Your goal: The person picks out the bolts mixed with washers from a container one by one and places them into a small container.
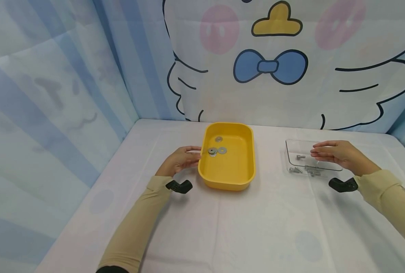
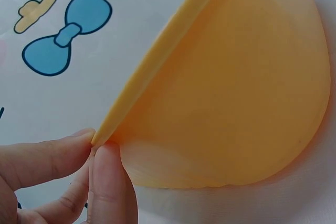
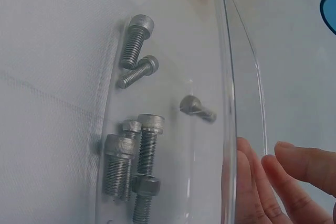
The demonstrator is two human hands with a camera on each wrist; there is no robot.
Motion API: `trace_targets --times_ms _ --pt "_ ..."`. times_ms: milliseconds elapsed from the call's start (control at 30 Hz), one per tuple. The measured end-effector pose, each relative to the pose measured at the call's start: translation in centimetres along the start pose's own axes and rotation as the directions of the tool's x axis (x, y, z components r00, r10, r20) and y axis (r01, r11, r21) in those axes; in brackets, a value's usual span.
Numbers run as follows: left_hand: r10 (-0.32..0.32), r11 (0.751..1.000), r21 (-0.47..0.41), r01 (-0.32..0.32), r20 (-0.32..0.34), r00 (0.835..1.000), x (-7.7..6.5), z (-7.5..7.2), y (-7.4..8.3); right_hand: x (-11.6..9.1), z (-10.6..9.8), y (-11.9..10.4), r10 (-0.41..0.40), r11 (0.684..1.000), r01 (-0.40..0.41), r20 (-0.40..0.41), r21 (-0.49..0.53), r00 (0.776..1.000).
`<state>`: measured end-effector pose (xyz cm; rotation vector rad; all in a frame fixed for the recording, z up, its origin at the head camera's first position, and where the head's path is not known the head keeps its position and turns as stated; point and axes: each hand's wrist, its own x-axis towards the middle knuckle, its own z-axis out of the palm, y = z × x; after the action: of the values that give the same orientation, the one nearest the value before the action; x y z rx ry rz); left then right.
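Observation:
My left hand (image 1: 183,158) is at the left side of a yellow tray (image 1: 227,182). In the left wrist view its thumb and a finger pinch the tray's rim (image 2: 144,59). Several flat metal washers (image 1: 222,150) lie toward the tray's left and back. Above the right part of a clear plastic box (image 1: 289,156) is my right hand (image 1: 339,153), fingers extended to the left, nothing held between them. Several socket-head screws (image 3: 135,40) lie in the box, most along its near side, with one bolt (image 3: 197,108) apart from the others.
A white cloth covers the table (image 1: 257,227). Behind it hangs a curtain (image 1: 189,38) with a cartoon figure and a blue bow tie, and a striped blue curtain (image 1: 52,94) stands at the left. The tray and box sit apart, with tabletop between them.

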<state>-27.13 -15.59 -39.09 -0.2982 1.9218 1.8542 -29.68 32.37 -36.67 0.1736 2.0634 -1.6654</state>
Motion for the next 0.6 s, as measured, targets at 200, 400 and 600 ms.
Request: trace_targets --times_ms 200,400,600 --pt "0.01 1.0 -0.009 -0.01 0.016 1.0 0.0 -0.1 0.0 -0.4 -0.1 0.2 -0.049 0.995 0.048 -0.012 -0.082 0.999" --pt "0.033 0.999 0.008 -0.033 0.04 0.999 -0.1 -0.2 -0.2 -1.0 -0.2 0.5 -0.183 0.944 0.172 -0.014 -0.283 0.983" --pt "0.06 0.996 0.061 -0.062 0.035 0.998 0.1 -0.5 -0.6 -1.9 -0.2 0.6 -0.265 0.874 0.223 -0.038 -0.431 0.964"
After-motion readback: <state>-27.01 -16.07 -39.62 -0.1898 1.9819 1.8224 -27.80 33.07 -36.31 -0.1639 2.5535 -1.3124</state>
